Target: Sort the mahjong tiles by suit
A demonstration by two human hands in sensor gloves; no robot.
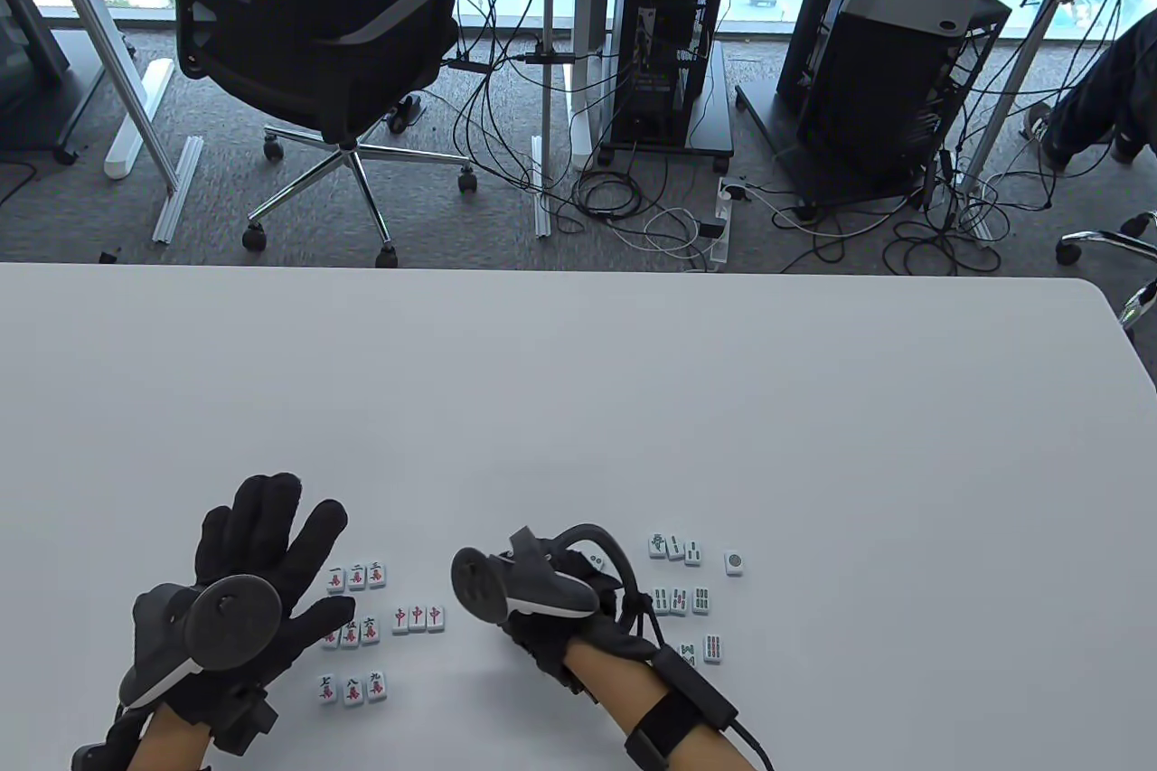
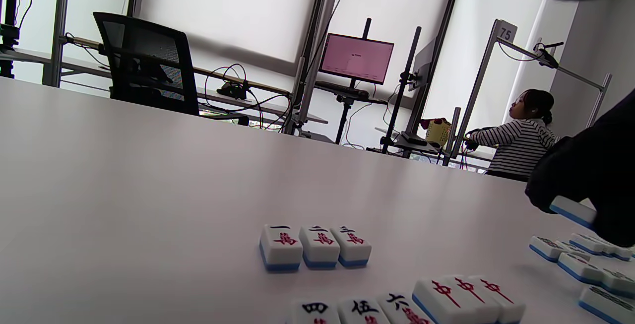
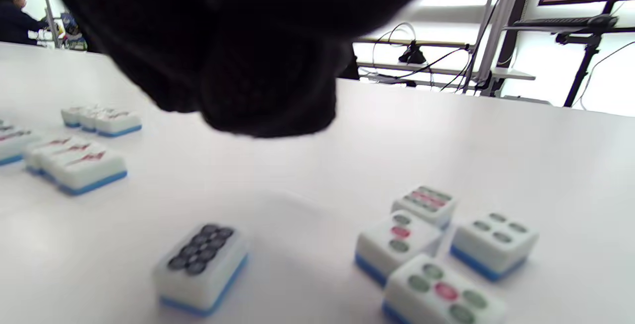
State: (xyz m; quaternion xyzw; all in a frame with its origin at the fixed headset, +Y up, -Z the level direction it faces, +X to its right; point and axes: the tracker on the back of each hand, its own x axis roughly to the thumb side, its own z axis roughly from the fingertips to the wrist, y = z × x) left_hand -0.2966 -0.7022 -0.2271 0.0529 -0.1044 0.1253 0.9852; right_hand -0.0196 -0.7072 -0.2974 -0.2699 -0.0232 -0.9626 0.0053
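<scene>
White mahjong tiles with blue backs lie face up near the table's front edge. Three rows of character tiles and a row of red-centre tiles lie by my left hand, which hovers flat with its fingers spread and holds nothing. Bamboo tiles and a one-circle tile lie right of my right hand. In the left wrist view, my right hand pinches one tile above the table. Below it lie an eight-circle tile and several circle tiles.
The white table stretches far beyond the tiles. Its rounded right corner lies at the far right. An office chair, cables and computer racks stand on the floor past the far edge.
</scene>
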